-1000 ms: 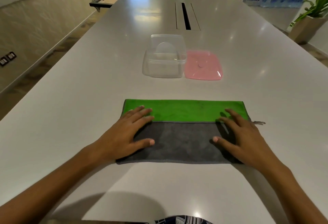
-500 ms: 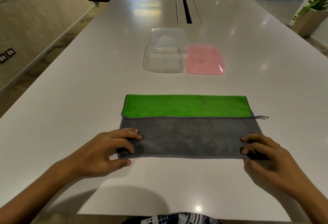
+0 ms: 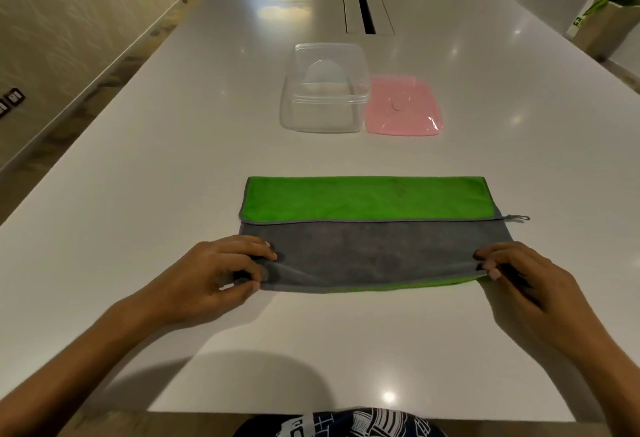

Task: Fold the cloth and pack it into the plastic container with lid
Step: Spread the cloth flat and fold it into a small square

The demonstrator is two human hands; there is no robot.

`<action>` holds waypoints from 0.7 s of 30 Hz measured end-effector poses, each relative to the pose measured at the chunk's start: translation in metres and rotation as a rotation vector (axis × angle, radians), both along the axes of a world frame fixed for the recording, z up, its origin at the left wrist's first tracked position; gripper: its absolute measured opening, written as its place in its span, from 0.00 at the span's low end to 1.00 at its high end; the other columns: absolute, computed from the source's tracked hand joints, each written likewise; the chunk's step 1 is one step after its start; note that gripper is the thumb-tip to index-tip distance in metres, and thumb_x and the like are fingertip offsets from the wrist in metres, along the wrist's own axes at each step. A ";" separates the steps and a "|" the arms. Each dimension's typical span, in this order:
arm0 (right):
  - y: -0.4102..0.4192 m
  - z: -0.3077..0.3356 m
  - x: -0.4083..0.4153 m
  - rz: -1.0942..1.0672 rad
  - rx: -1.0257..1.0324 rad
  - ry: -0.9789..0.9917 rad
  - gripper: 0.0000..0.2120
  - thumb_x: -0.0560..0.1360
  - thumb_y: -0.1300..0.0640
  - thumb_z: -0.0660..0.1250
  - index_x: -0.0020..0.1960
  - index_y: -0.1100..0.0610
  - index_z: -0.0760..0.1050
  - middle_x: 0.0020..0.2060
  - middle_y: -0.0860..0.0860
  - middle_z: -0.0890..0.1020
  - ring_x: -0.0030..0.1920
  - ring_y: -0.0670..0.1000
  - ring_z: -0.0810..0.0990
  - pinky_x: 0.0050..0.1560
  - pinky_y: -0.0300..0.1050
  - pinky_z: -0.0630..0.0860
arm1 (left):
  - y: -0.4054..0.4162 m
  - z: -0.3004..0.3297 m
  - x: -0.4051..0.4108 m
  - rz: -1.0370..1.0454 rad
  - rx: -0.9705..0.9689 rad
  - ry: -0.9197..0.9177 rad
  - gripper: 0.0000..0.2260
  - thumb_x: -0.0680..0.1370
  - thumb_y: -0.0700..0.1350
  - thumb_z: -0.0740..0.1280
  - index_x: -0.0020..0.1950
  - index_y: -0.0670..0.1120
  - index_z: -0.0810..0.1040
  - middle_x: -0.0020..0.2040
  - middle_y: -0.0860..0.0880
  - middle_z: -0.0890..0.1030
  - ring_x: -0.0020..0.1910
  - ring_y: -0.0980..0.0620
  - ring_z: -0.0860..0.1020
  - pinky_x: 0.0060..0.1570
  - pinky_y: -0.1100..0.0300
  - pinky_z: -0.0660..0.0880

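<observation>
Between both hands, the cloth [image 3: 367, 256] spans; left hand [image 3: 214, 273] and right hand [image 3: 519, 280] pinch its near corners.

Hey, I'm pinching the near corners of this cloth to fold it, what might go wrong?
The left hand and right hand pinch only the corners of the green-and-grey microfibre cloth, so its middle may sag and crease. The far green flap could shift. The clear plastic container looks narrower than the cloth.

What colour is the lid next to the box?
Pink, the flat square plastic lid, seen in the head view.
</observation>
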State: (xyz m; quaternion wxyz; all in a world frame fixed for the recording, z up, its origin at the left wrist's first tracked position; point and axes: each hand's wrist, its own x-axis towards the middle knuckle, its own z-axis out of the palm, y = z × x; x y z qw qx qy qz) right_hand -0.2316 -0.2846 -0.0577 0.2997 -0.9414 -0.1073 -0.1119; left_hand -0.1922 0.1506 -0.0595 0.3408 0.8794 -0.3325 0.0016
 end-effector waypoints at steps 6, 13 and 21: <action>-0.003 -0.002 0.021 -0.079 0.037 -0.059 0.11 0.73 0.66 0.69 0.48 0.50 0.77 0.42 0.44 0.80 0.45 0.40 0.77 0.45 0.36 0.69 | -0.003 0.012 0.014 0.147 -0.145 0.044 0.05 0.70 0.47 0.68 0.39 0.48 0.81 0.56 0.53 0.82 0.58 0.59 0.78 0.55 0.65 0.74; -0.004 0.010 0.073 -0.117 0.050 -0.039 0.05 0.73 0.61 0.71 0.47 0.53 0.81 0.38 0.51 0.83 0.41 0.52 0.81 0.42 0.47 0.75 | -0.008 0.020 0.058 0.357 -0.225 0.313 0.11 0.71 0.35 0.71 0.34 0.49 0.81 0.57 0.57 0.81 0.58 0.67 0.74 0.58 0.70 0.67; -0.003 0.006 0.109 -0.184 -0.054 -0.037 0.03 0.71 0.59 0.73 0.43 0.53 0.82 0.34 0.51 0.83 0.39 0.56 0.82 0.40 0.36 0.71 | -0.021 0.019 0.089 0.494 -0.247 0.442 0.09 0.72 0.41 0.72 0.32 0.50 0.81 0.57 0.55 0.80 0.58 0.55 0.77 0.57 0.60 0.69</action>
